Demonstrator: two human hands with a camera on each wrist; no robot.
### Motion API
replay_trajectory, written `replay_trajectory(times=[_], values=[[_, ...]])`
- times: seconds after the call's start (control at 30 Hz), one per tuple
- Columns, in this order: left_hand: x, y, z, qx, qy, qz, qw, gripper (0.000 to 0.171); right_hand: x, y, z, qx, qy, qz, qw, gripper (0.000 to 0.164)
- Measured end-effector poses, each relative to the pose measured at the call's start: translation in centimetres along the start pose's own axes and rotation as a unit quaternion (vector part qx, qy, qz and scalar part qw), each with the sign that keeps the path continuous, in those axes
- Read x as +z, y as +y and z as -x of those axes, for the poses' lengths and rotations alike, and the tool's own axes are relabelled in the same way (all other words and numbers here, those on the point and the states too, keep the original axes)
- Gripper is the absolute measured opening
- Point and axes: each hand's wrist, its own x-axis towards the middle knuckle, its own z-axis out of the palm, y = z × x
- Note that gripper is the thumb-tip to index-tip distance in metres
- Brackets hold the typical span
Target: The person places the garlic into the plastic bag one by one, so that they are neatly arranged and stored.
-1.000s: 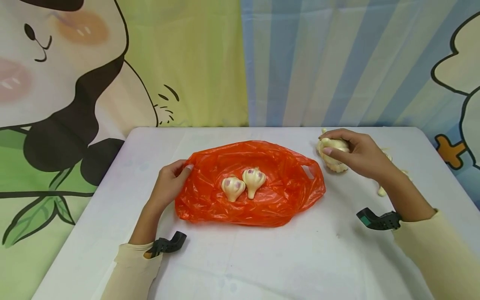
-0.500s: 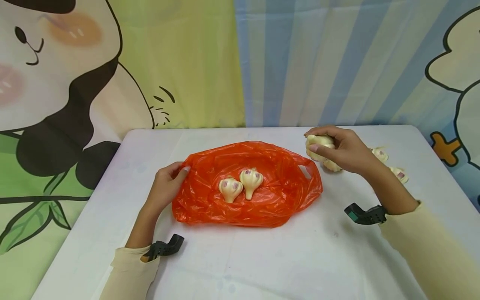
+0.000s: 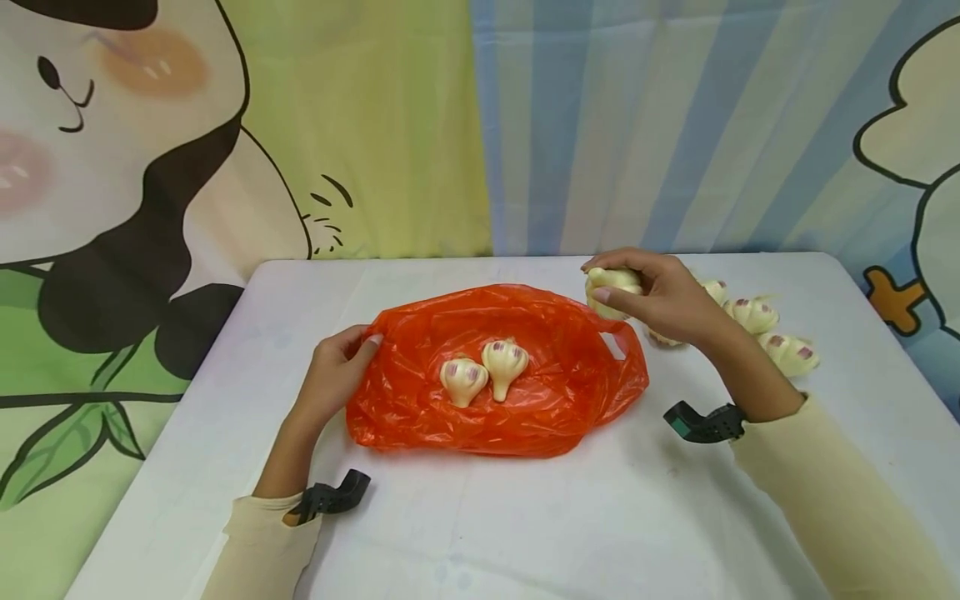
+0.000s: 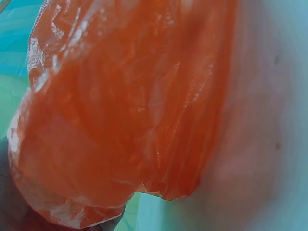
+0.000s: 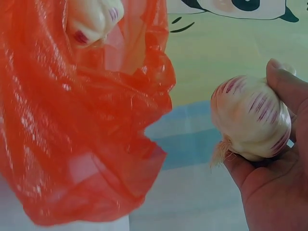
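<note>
An orange-red plastic bag [image 3: 420, 425] lies spread on the table, its mouth facing up. Two garlic bulbs [image 3: 506, 359] sit side by side in it. My left hand [image 3: 335, 372] pinches the bag's left edge between thumb and fingers; in the left wrist view the bag [image 4: 120, 106] covers most of that hand. Between thumb and fingers my right hand [image 3: 660, 296] holds a garlic bulb [image 3: 609, 292] above the table, close to the bag's upper right edge. The right wrist view shows this garlic bulb [image 5: 252, 118] with purple streaks and root hairs, apart from the bag.
Several more garlic bulbs [image 3: 789, 354] lie on the table [image 3: 525, 533] at the right, behind my right forearm. Part of another pale object [image 3: 663, 337] shows below the right hand. A printed curtain [image 3: 405, 125] hangs behind the table.
My right hand has lifted the garlic bulb and carried it left, from the pile towards the bag. More bulbs on the right have come into view. The left hand stays on the bag.
</note>
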Motion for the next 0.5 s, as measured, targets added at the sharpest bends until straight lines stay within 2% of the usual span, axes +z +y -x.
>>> replay_trajectory(times=[0.13,0.37,0.5], values=[[0.2,0.1,-0.1,0.0,-0.007,0.006,1.0,0.037,0.6,-0.3,-0.5,-0.006,-0.008,-0.019,1.0,0.028],[0.1,-0.2,0.0,0.003,-0.008,-0.005,1.0,0.037,1.9,-0.7,-1.4,0.02,-0.005,-0.033,0.999,0.03],[-0.1,-0.2,0.1,0.004,-0.005,-0.009,0.9999,0.039,2.7,-0.7,-2.1,0.019,-0.007,-0.044,0.999,0.03]])
